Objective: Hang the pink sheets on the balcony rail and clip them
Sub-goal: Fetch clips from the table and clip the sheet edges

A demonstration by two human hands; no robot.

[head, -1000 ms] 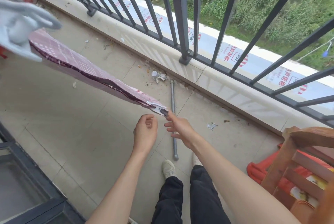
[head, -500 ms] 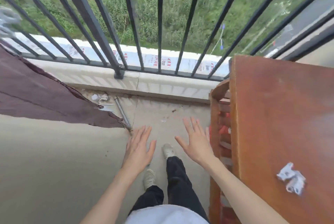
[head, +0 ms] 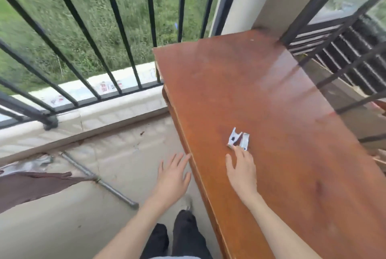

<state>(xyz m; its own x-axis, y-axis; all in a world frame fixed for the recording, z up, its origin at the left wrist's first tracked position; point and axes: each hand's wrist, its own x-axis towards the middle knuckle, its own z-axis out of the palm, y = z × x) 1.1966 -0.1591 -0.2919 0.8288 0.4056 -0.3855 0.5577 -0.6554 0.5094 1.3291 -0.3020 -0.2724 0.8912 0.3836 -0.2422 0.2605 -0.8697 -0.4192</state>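
On the brown wooden table (head: 271, 102) to your right, your right hand (head: 242, 172) lies spread, fingertips just touching the near end of two white clips (head: 238, 139) lying side by side. Your left hand (head: 172, 177) hangs open and empty beside the table's edge. The pink sheet (head: 27, 185) shows at the far left, above the floor, near a grey metal pipe (head: 98, 179).

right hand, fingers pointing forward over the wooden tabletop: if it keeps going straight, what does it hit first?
The two white clips lying side by side on the wooden tabletop. The right hand is open, its fingertips at their near ends, seemingly touching or almost touching; depth is unclear. Beyond the clips the tabletop looks bare.
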